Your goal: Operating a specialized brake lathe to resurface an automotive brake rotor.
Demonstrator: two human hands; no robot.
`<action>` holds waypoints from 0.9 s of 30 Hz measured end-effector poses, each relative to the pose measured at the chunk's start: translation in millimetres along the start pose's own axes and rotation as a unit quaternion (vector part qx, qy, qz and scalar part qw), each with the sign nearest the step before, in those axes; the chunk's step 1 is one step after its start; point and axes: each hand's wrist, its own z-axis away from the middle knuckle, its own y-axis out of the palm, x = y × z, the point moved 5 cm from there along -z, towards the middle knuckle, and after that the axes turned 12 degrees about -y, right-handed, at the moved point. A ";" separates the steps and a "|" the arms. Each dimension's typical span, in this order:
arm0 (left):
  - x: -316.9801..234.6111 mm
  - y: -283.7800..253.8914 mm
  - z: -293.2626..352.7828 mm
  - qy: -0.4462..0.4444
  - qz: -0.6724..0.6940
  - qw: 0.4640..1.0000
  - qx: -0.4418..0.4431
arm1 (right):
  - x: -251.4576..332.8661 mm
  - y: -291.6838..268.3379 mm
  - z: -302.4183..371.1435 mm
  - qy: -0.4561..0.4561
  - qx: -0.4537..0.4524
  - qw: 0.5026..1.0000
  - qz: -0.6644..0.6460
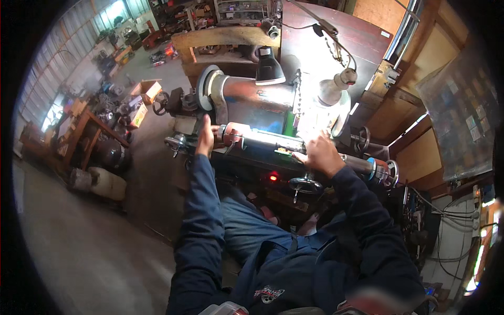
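Observation:
I stand at a long metalworking machine (247,100) with a brightly lit bed. My left hand (205,137) is closed around a lever or handle at the machine's left end, beside a round rust-coloured part (235,131). My right hand (320,153) rests on the lit bed, fingers curled over a small part I cannot make out. A black handwheel (305,185) sits just below that hand, and a red indicator light (273,177) glows on the front panel. Both arms are in dark blue sleeves.
A black lamp (269,67) and a bright white lamp (329,100) hang over the bed. A wooden bench (84,134) loaded with metal parts stands at left, with cardboard boxes (148,89) behind. Cables and a wall panel (451,220) are at right. Concrete floor (89,236) lies at lower left.

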 end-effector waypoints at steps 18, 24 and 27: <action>-31.4 36.9 13.6 -0.177 -0.162 0.969 0.054 | -8.7 31.4 -1.4 0.016 -0.068 0.993 -0.091; -6.5 -10.5 -1.8 0.358 -0.354 0.857 -0.104 | 0.2 22.0 -11.5 0.007 -0.101 0.989 -0.108; -28.2 -16.7 -9.0 0.349 -0.297 0.888 -0.030 | 2.9 26.0 -16.9 0.009 -0.074 0.992 -0.106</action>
